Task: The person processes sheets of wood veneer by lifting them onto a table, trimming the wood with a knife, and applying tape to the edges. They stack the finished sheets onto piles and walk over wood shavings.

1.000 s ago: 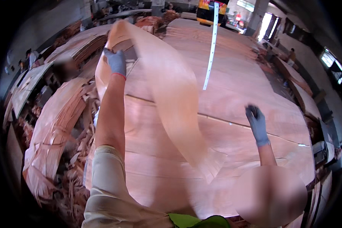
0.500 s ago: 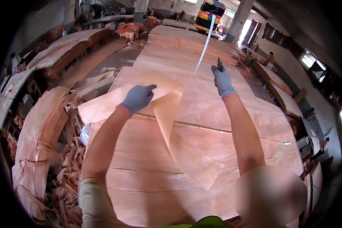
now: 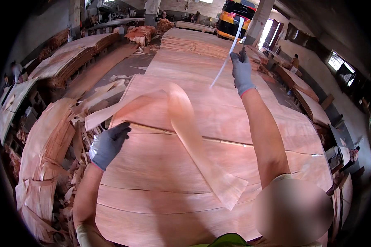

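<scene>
Low in the middle of the frame, a long, curly strip of thin orange-tan wood (image 3: 189, 127) has its near end on a wide bed of flat pink-tan wood sheets (image 3: 140, 164). Middle left, the left hand in a grey, dark-fingered glove (image 3: 109, 146) is beside a thin tan line (image 3: 150, 128), maybe a seam or stick. Its fingers are bent and close together; I cannot tell if they pinch anything. Higher, right of centre, the right hand in a matching glove (image 3: 242, 74) has curled fingers, maybe round something dark; I cannot tell. The step looks like working with the loose strip; moving it would call for a soft grip. Torn wood scraps (image 3: 68, 193) lie lower left. Far off are a grey pillar (image 3: 260, 16) and a bright window (image 3: 337, 60).
</scene>
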The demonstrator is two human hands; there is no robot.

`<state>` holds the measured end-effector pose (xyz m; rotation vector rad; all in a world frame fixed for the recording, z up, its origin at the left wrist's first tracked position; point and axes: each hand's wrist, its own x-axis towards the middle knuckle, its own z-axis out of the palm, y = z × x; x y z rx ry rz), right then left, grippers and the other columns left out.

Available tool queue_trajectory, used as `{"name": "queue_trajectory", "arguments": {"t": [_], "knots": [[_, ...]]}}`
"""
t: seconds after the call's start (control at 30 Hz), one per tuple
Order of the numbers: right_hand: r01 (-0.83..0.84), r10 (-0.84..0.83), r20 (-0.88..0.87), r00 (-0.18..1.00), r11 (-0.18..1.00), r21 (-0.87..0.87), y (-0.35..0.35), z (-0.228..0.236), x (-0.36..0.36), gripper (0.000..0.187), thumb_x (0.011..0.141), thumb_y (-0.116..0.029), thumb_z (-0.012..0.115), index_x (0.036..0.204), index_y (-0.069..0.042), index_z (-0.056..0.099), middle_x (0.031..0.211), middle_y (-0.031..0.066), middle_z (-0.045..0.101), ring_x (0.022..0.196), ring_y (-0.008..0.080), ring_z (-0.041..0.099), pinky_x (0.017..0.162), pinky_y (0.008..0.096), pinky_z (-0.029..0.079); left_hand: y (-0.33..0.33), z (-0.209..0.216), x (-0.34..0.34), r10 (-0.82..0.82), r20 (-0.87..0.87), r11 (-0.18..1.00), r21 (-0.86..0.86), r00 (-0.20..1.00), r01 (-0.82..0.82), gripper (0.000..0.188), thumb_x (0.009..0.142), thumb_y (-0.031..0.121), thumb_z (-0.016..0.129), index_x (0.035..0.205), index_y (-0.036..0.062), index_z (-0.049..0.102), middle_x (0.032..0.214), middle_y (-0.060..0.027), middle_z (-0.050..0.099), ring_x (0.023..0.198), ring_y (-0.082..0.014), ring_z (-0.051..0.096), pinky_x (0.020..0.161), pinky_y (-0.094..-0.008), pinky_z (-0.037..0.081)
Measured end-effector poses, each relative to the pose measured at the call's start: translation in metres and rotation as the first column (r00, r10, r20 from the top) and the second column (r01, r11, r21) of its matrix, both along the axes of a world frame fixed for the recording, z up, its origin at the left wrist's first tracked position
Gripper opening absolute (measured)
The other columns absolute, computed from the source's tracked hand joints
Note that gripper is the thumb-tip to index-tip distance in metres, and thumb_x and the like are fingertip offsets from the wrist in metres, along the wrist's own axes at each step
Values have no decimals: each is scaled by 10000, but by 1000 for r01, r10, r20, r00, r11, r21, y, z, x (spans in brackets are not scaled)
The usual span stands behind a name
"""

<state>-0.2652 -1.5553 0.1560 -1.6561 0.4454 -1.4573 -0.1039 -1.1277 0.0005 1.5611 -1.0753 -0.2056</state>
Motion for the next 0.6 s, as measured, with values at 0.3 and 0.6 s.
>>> {"name": "queue_trajectory", "arguments": {"t": [0.3,0.6], "knots": [[-272,262,75,962,940,207,119,29,-59,158,832,-176,641,859,-25,602,621,24,535,395,57,348,359,218,240,-82,61,-75,-8,322,987,-147,947,58,230,841,93,581,1051,3,614,813,-125,639,635,-133,571,585,-257,456],[-376,430,-5,903,796,474,264,-36,-169,148,823,-174,651,797,-43,587,588,12,525,407,54,373,365,218,269,-119,212,-172,-526,13,836,-174,850,520,292,855,274,542,1024,55,638,800,-59,670,573,-89,512,517,-245,420]]}}
